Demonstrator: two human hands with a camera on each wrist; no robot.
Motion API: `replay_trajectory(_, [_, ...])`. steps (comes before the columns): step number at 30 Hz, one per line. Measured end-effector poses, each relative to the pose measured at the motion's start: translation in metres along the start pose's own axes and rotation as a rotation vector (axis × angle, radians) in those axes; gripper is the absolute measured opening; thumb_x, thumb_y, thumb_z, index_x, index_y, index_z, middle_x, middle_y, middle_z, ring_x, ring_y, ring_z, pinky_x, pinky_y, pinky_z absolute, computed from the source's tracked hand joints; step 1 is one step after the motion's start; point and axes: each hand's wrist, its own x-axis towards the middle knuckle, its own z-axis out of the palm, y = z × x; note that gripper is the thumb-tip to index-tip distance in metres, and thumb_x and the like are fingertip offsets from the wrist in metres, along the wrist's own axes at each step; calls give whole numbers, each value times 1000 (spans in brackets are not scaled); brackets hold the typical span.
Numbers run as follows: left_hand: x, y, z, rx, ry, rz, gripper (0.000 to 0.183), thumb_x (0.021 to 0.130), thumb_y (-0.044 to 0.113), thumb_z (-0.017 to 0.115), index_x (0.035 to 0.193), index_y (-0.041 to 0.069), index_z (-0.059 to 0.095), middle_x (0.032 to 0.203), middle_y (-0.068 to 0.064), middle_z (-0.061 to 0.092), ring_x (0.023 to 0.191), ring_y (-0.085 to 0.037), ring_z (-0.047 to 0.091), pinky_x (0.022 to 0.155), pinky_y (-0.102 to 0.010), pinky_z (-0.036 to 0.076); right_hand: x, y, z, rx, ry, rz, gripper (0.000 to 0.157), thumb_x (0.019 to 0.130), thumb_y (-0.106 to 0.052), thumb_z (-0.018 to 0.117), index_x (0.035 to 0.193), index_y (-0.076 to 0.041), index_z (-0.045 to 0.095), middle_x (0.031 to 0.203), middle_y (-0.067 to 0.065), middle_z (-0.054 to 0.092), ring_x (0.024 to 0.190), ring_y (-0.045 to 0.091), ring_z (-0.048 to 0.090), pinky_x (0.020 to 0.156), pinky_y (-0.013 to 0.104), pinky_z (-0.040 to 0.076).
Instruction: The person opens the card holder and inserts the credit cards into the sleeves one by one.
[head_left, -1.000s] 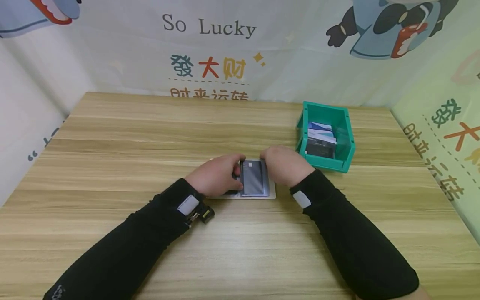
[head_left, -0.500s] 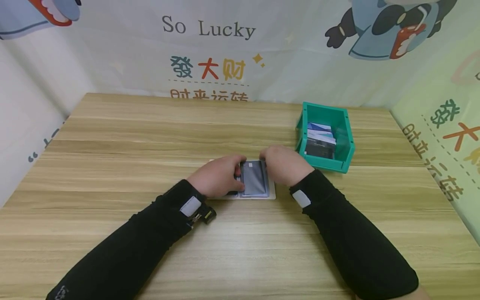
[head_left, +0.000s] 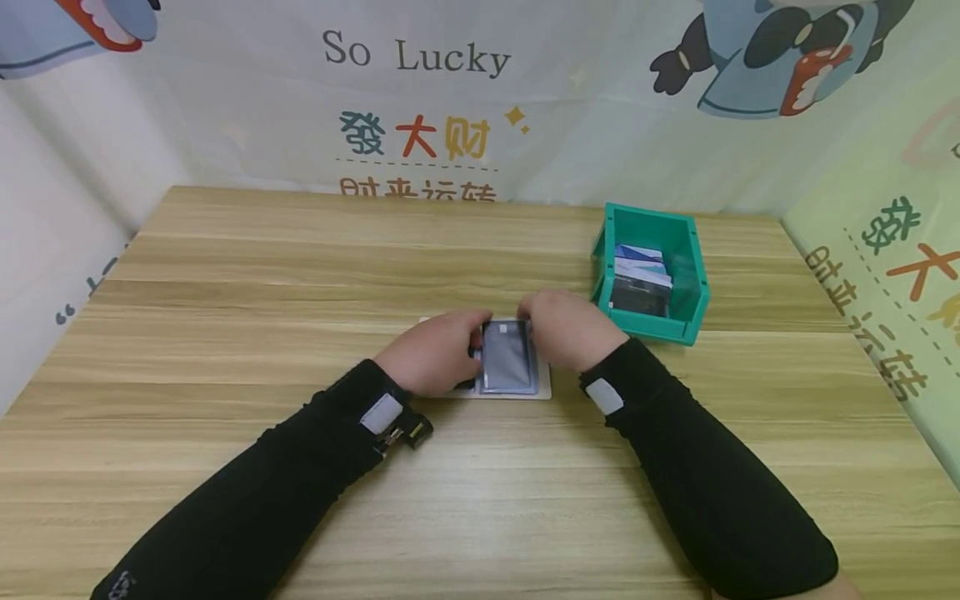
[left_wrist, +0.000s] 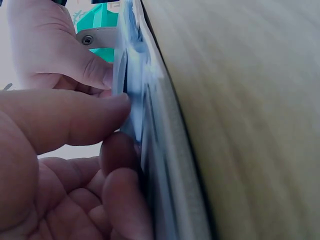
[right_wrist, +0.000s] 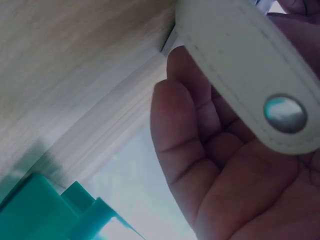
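An opened card holder (head_left: 545, 388) with a pale cover and clear plastic sleeves (head_left: 508, 358) lies on the table. My left hand (head_left: 435, 352) is at the left side of the top sleeve, and its thumb and forefinger (left_wrist: 114, 111) pinch the sleeve's edge in the left wrist view. At the upper right corner my right hand (head_left: 573, 332) grips the holder, its fingertips mostly hidden in the head view. A cream strap (right_wrist: 235, 65) with a metal snap (right_wrist: 285, 113) sticks out in front of the right palm in the right wrist view.
A green bin (head_left: 696, 283) stands just beyond the right hand, with several cards (head_left: 641, 279) inside. A printed cloth (head_left: 262, 100) hangs behind the wooden table (head_left: 300, 267) and at both sides.
The left thumb has drawn back slightly to the left, showing more of the sleeve's lower left edge. Both hands otherwise stay in nearly the same place.
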Motion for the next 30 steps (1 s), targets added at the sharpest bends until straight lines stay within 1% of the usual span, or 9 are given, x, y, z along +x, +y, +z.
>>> replay_trajectory(2, [-1, 1, -1, -2, 2, 3, 51, 87, 18, 64, 133, 7, 44, 98, -2, 55, 81, -15, 51, 71, -32, 45, -1, -1, -1, 15, -9, 11, 21, 95, -8, 47, 107, -5, 64, 94, 7, 62, 77, 17, 54, 78, 34, 51])
replay_trajectory(6, [-2, 3, -1, 7, 10, 27, 48, 87, 18, 65, 129, 7, 46, 99, -3, 55, 84, -15, 50, 73, -33, 45, 1, 0, -2, 88, -33, 37, 23, 94, -12, 47, 109, -4, 63, 94, 6, 61, 75, 17, 55, 72, 33, 51])
replay_trajectory(10, [-2, 3, 0, 31, 15, 43, 50, 87, 20, 66, 131, 7, 45, 101, -3, 52, 89, -16, 47, 77, -34, 44, 3, 0, -2, 165, -28, 66, 28, 95, -24, 52, 113, -4, 60, 88, 5, 61, 70, 17, 56, 64, 32, 49])
replay_trajectory(13, [-2, 2, 0, 29, 11, 41, 53, 87, 21, 66, 133, 7, 44, 102, -3, 52, 91, -16, 46, 78, -34, 44, 2, -2, -3, 209, -18, 103, 34, 93, -31, 58, 115, -5, 57, 81, 5, 61, 66, 16, 55, 58, 31, 48])
replay_trajectory(16, [-3, 1, -1, 10, 5, 27, 58, 86, 23, 67, 136, 8, 42, 105, -3, 52, 91, -16, 47, 79, -35, 44, 3, -3, -3, 265, -13, 141, 35, 91, -30, 62, 115, -7, 54, 79, 6, 58, 63, 17, 54, 54, 30, 46])
replay_trajectory(19, [-4, -2, -4, -16, -1, 9, 64, 86, 24, 67, 141, 7, 38, 113, -6, 54, 96, -15, 48, 85, -36, 44, 4, -4, -3, 325, -1, 172, 32, 90, -28, 64, 112, -9, 52, 83, 7, 57, 65, 18, 54, 54, 31, 46])
replay_trajectory(24, [-9, -11, -9, -30, 5, -14, 70, 86, 25, 68, 143, 4, 34, 125, -12, 52, 102, -16, 47, 92, -39, 42, 4, -5, -2, 375, 17, 188, 28, 89, -25, 64, 109, -10, 51, 87, 8, 56, 68, 19, 54, 55, 31, 46])
replay_trajectory(27, [-12, -20, -12, 9, 33, -24, 72, 82, 28, 71, 142, 6, 37, 129, -12, 50, 104, -18, 47, 92, -40, 42, 4, -5, -2, 394, 30, 188, 23, 90, -23, 63, 106, -12, 52, 84, 7, 56, 65, 20, 54, 53, 31, 45])
replay_trajectory(30, [-15, -27, -15, 92, 56, -30, 74, 79, 34, 74, 140, 7, 41, 134, -12, 46, 111, -23, 44, 95, -43, 40, 2, -6, -3, 402, 51, 181, 15, 90, -20, 61, 101, -13, 53, 81, 8, 56, 63, 20, 53, 51, 31, 44])
